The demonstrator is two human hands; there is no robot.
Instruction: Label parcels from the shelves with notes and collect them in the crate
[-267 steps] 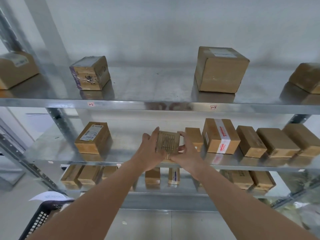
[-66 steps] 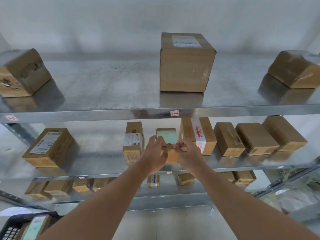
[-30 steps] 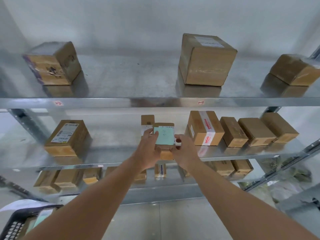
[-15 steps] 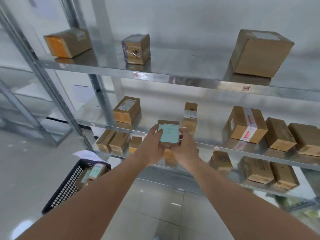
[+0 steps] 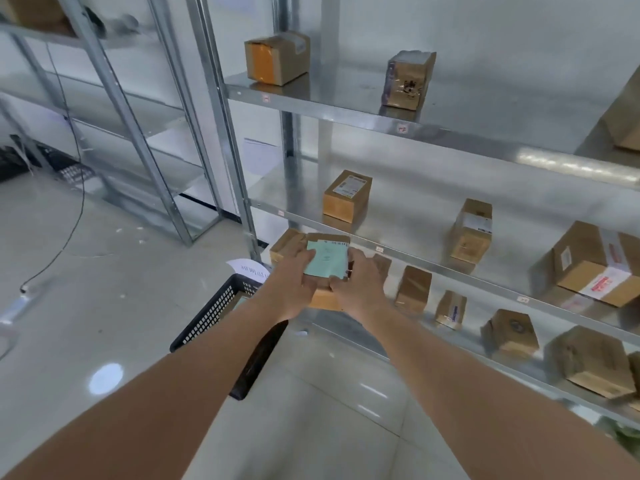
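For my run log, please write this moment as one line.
left hand: grips parcel | right hand: grips parcel | green note: on top | crate: below

Below my hands: the black crate [image 5: 221, 306] sits on the floor, its mouth open, though my left forearm [image 5: 194, 368] crosses over its near side.
In my grip: the parcel [image 5: 325, 268] fills the space between my left hand [image 5: 292, 275] and right hand [image 5: 360, 282] (both curl round it).
Ahead: the middle shelf edge [image 5: 450, 271] and the upright post [image 5: 228, 133] bar the way.
Left: the bare floor [image 5: 86, 271] lies open, crossed by a thin cable [image 5: 74, 209].
Middle shelf: wide gaps stand between the boxes [image 5: 346, 195].
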